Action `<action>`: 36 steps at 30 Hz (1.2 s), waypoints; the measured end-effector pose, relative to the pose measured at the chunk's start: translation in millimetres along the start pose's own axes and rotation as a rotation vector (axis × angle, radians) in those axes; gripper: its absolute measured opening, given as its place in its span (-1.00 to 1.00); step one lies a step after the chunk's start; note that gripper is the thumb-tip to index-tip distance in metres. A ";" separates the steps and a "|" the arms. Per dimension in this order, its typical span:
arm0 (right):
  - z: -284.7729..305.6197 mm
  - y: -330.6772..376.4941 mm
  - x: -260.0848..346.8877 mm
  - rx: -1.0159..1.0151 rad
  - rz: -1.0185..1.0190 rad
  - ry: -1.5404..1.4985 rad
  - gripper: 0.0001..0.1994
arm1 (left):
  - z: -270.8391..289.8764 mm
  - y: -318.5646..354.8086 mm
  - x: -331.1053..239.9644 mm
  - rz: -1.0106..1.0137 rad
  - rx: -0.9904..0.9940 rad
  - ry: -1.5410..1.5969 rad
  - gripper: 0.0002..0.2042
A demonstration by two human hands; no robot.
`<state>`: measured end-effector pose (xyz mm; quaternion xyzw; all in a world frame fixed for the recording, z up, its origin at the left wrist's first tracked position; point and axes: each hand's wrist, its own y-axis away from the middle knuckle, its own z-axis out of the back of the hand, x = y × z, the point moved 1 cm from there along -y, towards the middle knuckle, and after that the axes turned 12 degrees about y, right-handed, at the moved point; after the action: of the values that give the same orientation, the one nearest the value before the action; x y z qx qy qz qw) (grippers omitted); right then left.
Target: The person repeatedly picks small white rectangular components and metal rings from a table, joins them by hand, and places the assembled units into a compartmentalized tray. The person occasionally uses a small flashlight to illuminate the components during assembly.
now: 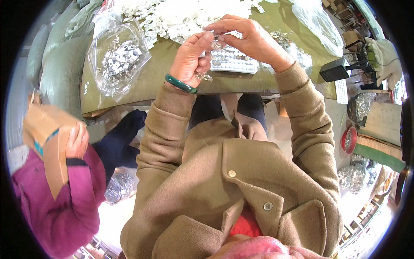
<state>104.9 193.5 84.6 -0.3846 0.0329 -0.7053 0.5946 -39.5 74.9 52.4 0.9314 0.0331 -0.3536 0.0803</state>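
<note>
Above the front edge of the olive-covered table (151,82), my two hands meet. My left hand (191,58), with a dark green bangle (180,85) on its wrist, is closed, its thumb and fingertips on a small shiny, see-through piece (217,43). More small shiny pieces (203,77) show by its curled lower fingers. My right hand (254,41) pinches the same piece from the other side; its exact kind is too small to make out. Just below the hands lies a white tray (235,64) with rows of round pockets, partly covered by them.
A heap of small white pieces (172,19) covers the table's far side. An open clear bag (118,62) of white and grey pieces lies left; shiny pieces (297,54) lie right. A black box-like device (334,71) sits at the right edge. A person in purple (77,203) holds cardboard (54,134).
</note>
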 end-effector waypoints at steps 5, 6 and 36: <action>-1.2 17.2 8.1 -0.027 -0.052 0.027 -0.77 | -7.0 14.9 4.3 0.101 0.002 -0.105 -0.71; -1.8 21.1 9.4 -0.044 -0.115 -0.002 -0.79 | -7.7 18.5 4.9 0.114 -0.004 -0.102 -0.72; -30.9 75.8 53.1 -0.159 -0.637 -0.845 -0.79 | 1.5 71.7 27.3 0.238 -0.043 0.084 -0.89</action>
<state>148.8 112.9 51.5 -0.6698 -0.2742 -0.6300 0.2814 -11.6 4.2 42.2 0.9408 -0.0667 -0.3012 0.1402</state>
